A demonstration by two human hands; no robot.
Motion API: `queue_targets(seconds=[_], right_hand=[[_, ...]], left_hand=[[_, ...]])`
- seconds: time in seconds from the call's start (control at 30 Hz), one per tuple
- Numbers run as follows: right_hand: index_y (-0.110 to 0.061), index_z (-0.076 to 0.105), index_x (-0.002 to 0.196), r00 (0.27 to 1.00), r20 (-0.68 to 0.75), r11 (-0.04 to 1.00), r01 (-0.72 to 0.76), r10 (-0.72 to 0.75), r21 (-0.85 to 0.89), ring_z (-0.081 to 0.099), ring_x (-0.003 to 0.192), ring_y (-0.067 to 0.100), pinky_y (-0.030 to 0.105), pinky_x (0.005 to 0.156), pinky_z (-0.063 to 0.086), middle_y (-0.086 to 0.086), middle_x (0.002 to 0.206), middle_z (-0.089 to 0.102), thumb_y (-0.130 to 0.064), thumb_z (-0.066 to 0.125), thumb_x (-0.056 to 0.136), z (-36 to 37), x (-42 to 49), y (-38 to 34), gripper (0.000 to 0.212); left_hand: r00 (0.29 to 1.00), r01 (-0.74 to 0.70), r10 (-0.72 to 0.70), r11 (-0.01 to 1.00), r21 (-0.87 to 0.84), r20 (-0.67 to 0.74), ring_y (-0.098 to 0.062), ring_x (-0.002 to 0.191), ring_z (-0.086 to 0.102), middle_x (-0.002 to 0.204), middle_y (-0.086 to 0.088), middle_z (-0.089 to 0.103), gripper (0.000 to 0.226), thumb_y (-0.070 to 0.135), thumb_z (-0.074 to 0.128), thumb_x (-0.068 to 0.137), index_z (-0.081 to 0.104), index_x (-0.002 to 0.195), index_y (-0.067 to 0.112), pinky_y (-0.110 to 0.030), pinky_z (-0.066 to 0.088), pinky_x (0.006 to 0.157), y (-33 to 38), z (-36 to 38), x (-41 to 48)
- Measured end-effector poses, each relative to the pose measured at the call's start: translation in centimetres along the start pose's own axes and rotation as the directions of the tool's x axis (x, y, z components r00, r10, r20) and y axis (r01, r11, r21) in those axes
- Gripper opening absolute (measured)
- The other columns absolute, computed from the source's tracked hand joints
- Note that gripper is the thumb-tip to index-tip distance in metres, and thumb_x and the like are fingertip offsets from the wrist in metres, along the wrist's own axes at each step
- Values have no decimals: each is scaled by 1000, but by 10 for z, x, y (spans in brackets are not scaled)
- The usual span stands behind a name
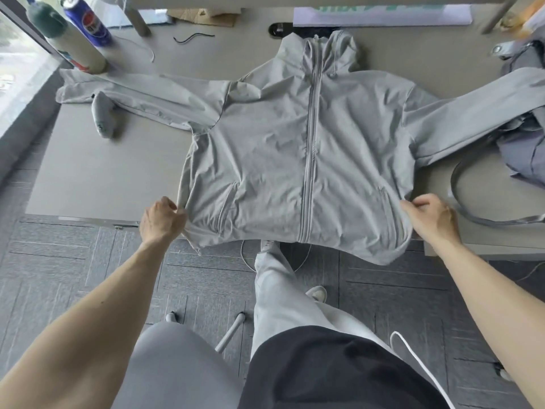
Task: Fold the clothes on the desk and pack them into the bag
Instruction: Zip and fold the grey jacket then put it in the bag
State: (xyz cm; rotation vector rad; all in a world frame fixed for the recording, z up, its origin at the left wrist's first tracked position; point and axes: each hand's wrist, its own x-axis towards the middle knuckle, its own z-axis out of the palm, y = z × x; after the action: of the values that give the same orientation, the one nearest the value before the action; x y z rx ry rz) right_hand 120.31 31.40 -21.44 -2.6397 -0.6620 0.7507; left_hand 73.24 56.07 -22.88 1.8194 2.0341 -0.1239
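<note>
We pinch the jacket (280,149) hem with left hand (160,218) and right hand (430,218), likely tensioning it flat on the desk (97,172) for folding.

Blue can (88,23) beside green-capped bottle (75,50)

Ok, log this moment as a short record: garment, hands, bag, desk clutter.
garment: grey jacket, front up, zipped, sleeves spread wide, not yet folded
hem: hangs over the near edge of the desk
left hand: pinches the hem's left corner
right hand: pinches the hem's right corner
bag: grey, at the desk's right end, one sleeve lying across it
clutter: blue can, green-capped bottle, small grey pouch, all at the left
</note>
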Motion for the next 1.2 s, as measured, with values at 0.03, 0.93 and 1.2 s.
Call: queue_targets(seconds=[0.03, 0.93, 1.2], right_hand=[[-14, 62, 119, 999, -3, 999, -36, 36, 32, 61, 109, 33, 41, 92, 50, 9, 113, 68, -51, 58, 88, -1, 5, -4, 48], [-22, 46, 142, 914, 172, 865, 403, -367, -299, 35, 135, 33, 45, 106, 36, 8, 148, 36, -39, 63, 90, 45, 25, -136, 57], [-37, 16, 155, 815, 415, 786, 542, -404, -298, 8, 149, 29, 51, 115, 26, 0, 165, 2, -58, 52, 91, 118, 44, -291, 76]], left_hand=[[999, -39, 39, 999, -25, -15, -28, 86, 60, 97, -11, 64, 31, 32, 61, 93, 58, 114, 10, -42, 52, 78, 5, 0, 4], [986, -147, 154, 984, -103, 66, -37, 123, 51, 133, -16, 50, 41, 31, 66, 88, 58, 127, 20, -45, 40, 104, 80, -40, 84], [989, 113, -73, 937, -331, 131, -34, 128, 48, 136, -19, 54, 56, 46, 66, 90, 51, 135, 16, -40, 41, 103, 60, -89, 178]])
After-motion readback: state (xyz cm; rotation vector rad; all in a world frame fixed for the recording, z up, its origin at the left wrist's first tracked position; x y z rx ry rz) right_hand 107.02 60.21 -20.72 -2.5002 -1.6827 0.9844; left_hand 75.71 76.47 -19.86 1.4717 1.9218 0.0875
